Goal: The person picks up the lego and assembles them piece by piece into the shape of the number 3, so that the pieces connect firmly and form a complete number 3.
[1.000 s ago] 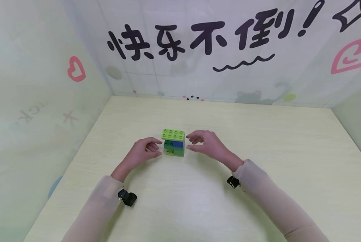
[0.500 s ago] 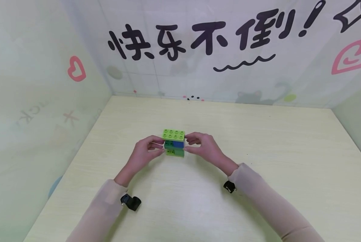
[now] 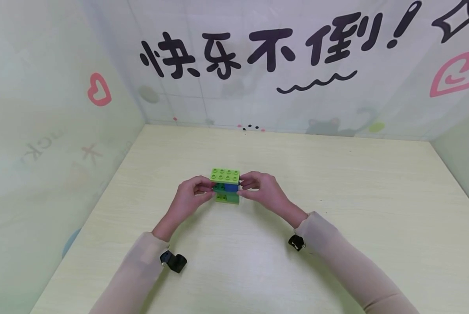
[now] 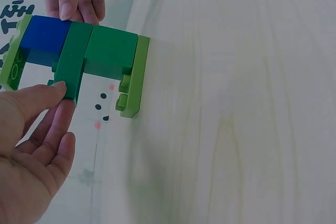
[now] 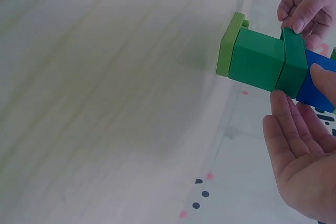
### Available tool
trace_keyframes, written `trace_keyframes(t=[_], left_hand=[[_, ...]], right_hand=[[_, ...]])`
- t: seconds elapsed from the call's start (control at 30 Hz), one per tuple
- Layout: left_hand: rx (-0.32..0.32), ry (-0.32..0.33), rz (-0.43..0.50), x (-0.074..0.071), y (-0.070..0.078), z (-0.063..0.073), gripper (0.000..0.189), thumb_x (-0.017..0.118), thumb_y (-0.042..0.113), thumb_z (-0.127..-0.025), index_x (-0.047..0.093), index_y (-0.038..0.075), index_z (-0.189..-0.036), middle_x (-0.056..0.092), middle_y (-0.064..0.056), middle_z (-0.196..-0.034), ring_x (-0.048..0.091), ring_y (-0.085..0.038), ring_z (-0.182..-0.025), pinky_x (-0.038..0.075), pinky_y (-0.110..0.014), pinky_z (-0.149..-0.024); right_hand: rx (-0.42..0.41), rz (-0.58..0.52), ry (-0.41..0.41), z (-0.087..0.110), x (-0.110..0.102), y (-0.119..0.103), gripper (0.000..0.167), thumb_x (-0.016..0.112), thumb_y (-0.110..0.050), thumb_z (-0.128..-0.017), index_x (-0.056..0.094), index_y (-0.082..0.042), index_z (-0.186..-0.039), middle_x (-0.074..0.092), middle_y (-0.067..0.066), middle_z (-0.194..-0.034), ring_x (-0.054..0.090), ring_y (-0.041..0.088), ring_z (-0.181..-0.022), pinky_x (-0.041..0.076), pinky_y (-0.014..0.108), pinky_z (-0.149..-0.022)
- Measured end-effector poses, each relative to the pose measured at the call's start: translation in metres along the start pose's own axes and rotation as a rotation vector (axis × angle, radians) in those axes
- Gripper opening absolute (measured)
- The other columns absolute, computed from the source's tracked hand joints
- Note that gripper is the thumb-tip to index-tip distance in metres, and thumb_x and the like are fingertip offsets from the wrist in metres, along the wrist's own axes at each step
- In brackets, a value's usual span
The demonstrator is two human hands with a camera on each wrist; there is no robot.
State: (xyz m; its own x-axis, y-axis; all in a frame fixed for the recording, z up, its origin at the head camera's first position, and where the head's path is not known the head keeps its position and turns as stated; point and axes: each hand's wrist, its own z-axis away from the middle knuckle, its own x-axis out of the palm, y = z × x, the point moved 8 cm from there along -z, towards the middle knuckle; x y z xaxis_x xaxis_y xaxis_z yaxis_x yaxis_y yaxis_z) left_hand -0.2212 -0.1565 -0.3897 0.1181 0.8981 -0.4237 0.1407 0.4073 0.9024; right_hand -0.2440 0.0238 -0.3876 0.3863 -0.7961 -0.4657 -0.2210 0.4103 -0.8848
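A stack of toy building bricks (image 3: 232,198) stands upright on the table between my two hands. It has a lime top plate (image 3: 225,175), a blue brick (image 4: 46,34), a dark green plate (image 4: 73,59), a green brick (image 4: 112,48) and a lime bottom plate (image 4: 137,74). My left hand (image 3: 189,197) pinches the protruding left end of the dark green plate between thumb and fingertips. On the other side, my right hand (image 3: 266,191) holds the stack, its thumb against the blue brick and fingertips behind. Part of the stack's right side is hidden by those fingers.
The pale wood-grain table (image 3: 234,257) spreads around the stack. A printed white wall (image 3: 234,104) rises behind it, with side walls at left and right. Black wrist cameras (image 3: 174,261) hang beneath both sleeves.
Both hands have come inward from beside the stack and taken hold of it, the left at the dark green plate and the right at the opposite side. The stack has barely moved.
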Motion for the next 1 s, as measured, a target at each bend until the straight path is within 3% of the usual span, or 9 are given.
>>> trace_keyframes(t=[0.6,1.0], left_hand=[[-0.016,-0.024,0.031,0.001,-0.001,-0.008,0.023,0.065,-0.004,-0.082,0.06,-0.008,-0.104,0.061,-0.02,-0.103,0.062,-0.028,-0.089,0.049,-0.023,-0.073],[-0.071,-0.066,0.009,0.0,0.002,-0.019,0.024,0.065,0.0,-0.083,0.062,-0.007,-0.105,0.061,-0.02,-0.108,0.062,-0.027,-0.091,0.05,-0.025,-0.073]], right_hand=[[0.036,-0.056,0.003,-0.006,-0.003,0.004,0.039,0.071,-0.014,-0.081,0.059,0.001,-0.115,0.065,0.015,-0.103,0.064,0.02,-0.088,0.05,0.029,-0.074],[0.072,-0.081,0.002,-0.013,-0.006,0.005,0.039,0.07,-0.013,-0.082,0.059,0.002,-0.116,0.066,0.014,-0.102,0.064,0.021,-0.09,0.05,0.03,-0.076]])
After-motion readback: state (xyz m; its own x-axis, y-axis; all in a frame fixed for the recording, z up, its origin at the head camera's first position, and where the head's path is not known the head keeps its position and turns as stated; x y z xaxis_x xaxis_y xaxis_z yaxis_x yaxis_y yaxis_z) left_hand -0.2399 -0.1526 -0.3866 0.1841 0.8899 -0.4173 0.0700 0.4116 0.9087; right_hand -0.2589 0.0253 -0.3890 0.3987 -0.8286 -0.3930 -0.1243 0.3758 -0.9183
